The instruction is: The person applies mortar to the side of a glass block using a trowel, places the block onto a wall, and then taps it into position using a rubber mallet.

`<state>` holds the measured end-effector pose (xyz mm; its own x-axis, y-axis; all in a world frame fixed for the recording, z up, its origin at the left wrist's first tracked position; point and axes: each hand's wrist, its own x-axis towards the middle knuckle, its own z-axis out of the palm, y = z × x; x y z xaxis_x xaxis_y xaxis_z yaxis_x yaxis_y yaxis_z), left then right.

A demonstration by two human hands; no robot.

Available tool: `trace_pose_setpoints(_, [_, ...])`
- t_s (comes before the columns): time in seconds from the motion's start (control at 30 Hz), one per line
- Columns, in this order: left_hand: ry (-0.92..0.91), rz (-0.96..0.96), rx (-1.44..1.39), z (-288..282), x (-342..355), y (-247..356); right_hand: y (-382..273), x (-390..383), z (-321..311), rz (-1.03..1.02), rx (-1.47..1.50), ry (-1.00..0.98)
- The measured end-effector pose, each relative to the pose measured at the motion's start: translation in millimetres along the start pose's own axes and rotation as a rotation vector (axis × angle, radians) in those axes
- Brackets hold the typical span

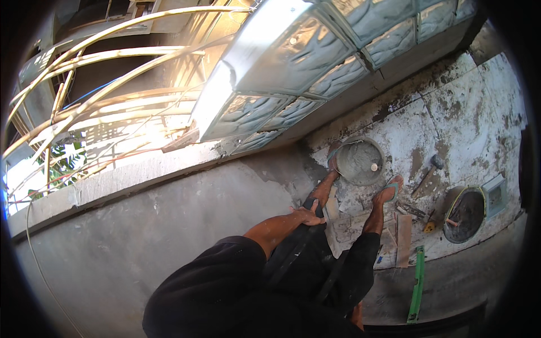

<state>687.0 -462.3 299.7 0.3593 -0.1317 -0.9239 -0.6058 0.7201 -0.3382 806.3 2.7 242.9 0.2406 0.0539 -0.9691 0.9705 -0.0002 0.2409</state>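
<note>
My left hand (310, 216) rests on the black shorts (321, 248) at my left knee, fingers apart. A small piece of skin (356, 315) at the lower edge, beside my right thigh, may be part of my right hand; its fingers are hidden. My sandalled feet stand either side of a round bucket (360, 169) of grey wet mix with a light handle in it. A hammer (435, 163) lies right of it. A second bucket (468, 214) with dark contents, a green level (417, 284), a board strip (403, 239) and small tools lie on my right.
A glass block wall (293, 50) rises above a concrete ledge (135, 169), with bamboo poles (112, 53) beyond at upper left. A loose glass block (495, 197) sits by the second bucket. The mortar-splattered white floor (456, 112) meets a grey wall (169, 231).
</note>
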Motion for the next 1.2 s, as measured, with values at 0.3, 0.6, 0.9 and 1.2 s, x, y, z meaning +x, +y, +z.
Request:
trace_pose_setpoints(0.3, [-0.018,0.224,-0.091,-5.7,-36.1,-28.3,-47.1,-111.4,-21.7,-0.227,-0.263,0.018])
trace_pose_setpoints(0.6, [0.172,0.437,-0.222,-13.9,-24.1,-84.1,-78.5,-185.6,-20.8,-0.379,-0.551,-0.013])
trace_pose_setpoints(0.9, [0.431,0.498,-0.401,-47.9,-27.5,-96.4,-126.2,-245.7,35.2,-0.638,-0.222,-0.07])
trace_pose_setpoints(1.2, [0.604,0.658,-0.553,-67.9,-48.3,-69.0,-195.4,-275.4,73.5,-0.722,-0.644,0.252])
